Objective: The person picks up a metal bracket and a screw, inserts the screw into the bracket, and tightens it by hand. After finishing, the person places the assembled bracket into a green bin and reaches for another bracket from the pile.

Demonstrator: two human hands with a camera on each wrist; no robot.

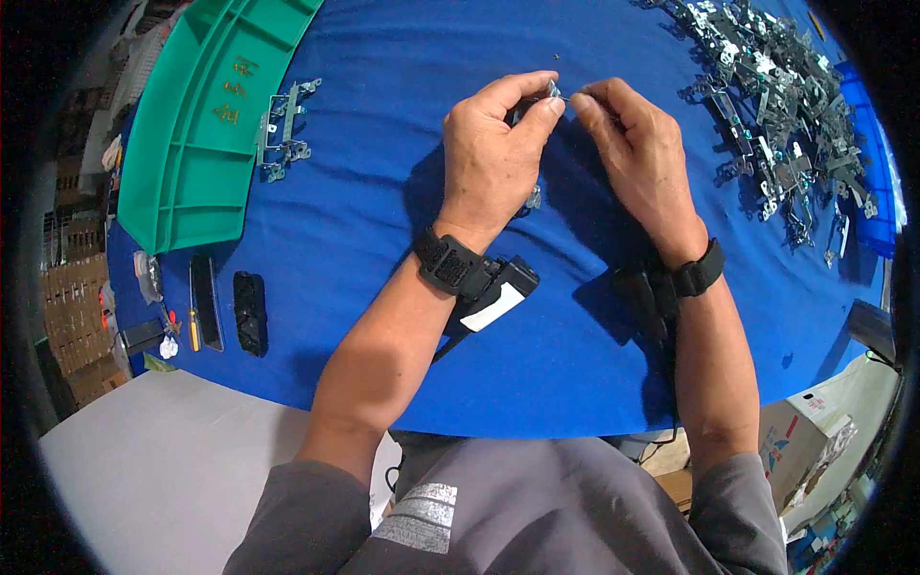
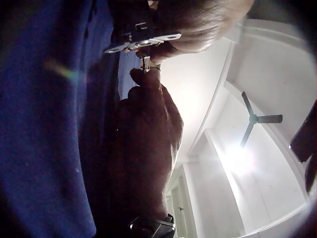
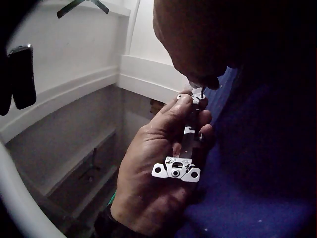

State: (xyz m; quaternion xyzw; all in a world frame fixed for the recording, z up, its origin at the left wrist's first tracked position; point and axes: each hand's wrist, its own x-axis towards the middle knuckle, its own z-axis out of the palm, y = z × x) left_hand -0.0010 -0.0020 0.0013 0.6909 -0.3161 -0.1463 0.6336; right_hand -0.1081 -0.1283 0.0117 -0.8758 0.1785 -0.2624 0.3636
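Observation:
Over the blue cloth, my left hand [image 1: 494, 158] grips a slim metal bracket [image 3: 176, 171] lengthwise, thumb on top and fingers wrapped beneath. The bracket's wide end plate with holes sticks out near the palm; its other end shows at the fingertips. Facing it is my right hand [image 1: 637, 158], thumb and forefinger pinched together on a small thin piece [image 2: 145, 64] right at the bracket's far end. Fingers hide most of that piece, so I cannot tell its kind. In the left wrist view, the bracket's plate [image 2: 143, 43] juts from under the left hand.
A green tray [image 1: 211, 182] with several small brass-coloured pieces [image 1: 230, 91] lies at left, a similar bracket [image 1: 285, 132] beside it. Many metal brackets [image 1: 776, 115] are heaped at right by a blue bin [image 1: 872, 163]. A yellow-handled screwdriver [image 1: 194, 331] and black case [image 1: 250, 313] lie front left.

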